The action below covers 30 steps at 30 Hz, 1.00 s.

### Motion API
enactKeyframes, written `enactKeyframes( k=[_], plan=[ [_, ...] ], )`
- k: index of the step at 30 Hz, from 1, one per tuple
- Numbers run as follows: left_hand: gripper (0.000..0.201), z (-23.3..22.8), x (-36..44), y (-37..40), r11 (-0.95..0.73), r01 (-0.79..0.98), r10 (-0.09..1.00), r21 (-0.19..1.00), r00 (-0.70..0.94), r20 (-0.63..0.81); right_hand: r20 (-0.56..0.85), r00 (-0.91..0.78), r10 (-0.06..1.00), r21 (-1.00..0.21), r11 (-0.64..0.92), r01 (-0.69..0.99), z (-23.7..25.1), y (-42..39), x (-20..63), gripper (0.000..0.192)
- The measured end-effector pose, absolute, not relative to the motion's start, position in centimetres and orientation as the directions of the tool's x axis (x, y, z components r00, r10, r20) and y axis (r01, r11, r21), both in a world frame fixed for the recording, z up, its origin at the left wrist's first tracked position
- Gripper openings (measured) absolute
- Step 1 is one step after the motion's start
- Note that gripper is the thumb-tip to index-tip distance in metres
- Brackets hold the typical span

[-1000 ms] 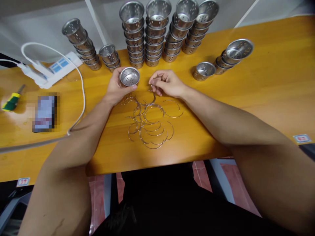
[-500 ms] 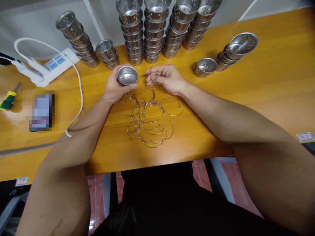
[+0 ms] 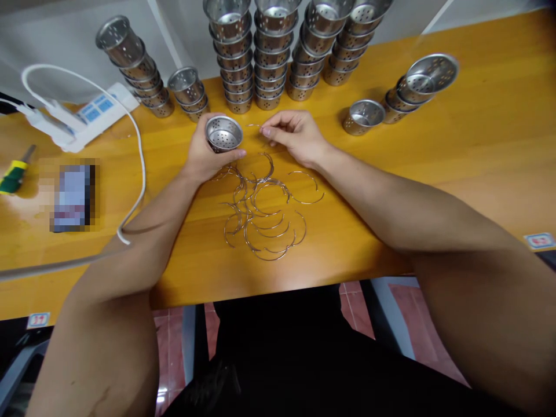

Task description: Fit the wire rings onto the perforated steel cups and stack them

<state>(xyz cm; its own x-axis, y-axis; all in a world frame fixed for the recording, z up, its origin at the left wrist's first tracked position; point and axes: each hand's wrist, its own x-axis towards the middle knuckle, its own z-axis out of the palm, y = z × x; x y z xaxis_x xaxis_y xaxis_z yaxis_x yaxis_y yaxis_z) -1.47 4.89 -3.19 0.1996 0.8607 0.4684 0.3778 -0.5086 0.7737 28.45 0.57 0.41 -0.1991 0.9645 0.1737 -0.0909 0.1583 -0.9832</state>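
My left hand [image 3: 203, 157] grips a small perforated steel cup [image 3: 223, 133], its open mouth tilted toward me. My right hand [image 3: 295, 136] pinches one curved wire handle [image 3: 255, 125] between thumb and fingertips, its free end pointing left toward the cup's rim, a short gap apart. Below both hands a loose pile of several curved wire handles [image 3: 263, 211] lies on the orange wooden table [image 3: 456, 168].
Tall stacks of steel cups [image 3: 269, 58] line the table's far edge, with a leaning stack [image 3: 134, 61] at left and a short stack [image 3: 417, 84] at right. A single cup [image 3: 362, 116] lies beside it. A power strip [image 3: 93, 116], white cable [image 3: 139, 174], phone [image 3: 72, 194] and screwdriver [image 3: 15, 174] sit at left.
My right hand lifted a wire handle off the pile and turned it so its end points at the cup. The left hand tilted the cup slightly.
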Motion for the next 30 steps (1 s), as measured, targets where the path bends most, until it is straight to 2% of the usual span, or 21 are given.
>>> enactKeyframes(
  k=[5, 8, 13, 19, 26, 30],
  plan=[
    [0.085, -2.1, -0.9, 3.9, -0.469, 0.385, 0.883, 0.795, 0.207, 0.421, 0.213, -0.24, 0.947, -0.977, 0.198, -0.084, -0.1, 1.2, 28.8, 0.052],
    [0.086, -2.5, -0.6, 3.9, -0.462, 0.34, 0.886, 0.819, 0.223, 0.407, 0.219, -0.26, 0.941, -0.974, 0.194, -0.119, 0.3, 0.5, 28.3, 0.055],
    [0.095, -3.1, -0.2, 4.0, -0.515, 0.19, 0.846, 0.836, 0.271, 0.459, 0.175, -0.271, 0.946, -0.984, 0.176, -0.022, 2.2, -1.5, 27.0, 0.043],
    [0.092, -1.9, 0.5, 2.2, -0.512, 0.205, 0.836, 0.834, 0.341, 0.429, 0.232, -0.271, 0.934, -0.96, 0.265, 0.092, 3.1, -3.1, 26.0, 0.022],
    [0.102, -2.2, 0.6, 1.9, -0.529, 0.247, 0.83, 0.812, 0.353, 0.433, 0.317, -0.247, 0.916, -0.912, 0.366, 0.187, 2.6, -3.2, 26.0, 0.018],
    [0.099, -1.6, 0.9, 1.4, -0.511, 0.286, 0.845, 0.811, 0.342, 0.411, 0.341, -0.207, 0.917, -0.898, 0.383, 0.217, 2.2, -2.8, 25.9, 0.023]
  ],
)
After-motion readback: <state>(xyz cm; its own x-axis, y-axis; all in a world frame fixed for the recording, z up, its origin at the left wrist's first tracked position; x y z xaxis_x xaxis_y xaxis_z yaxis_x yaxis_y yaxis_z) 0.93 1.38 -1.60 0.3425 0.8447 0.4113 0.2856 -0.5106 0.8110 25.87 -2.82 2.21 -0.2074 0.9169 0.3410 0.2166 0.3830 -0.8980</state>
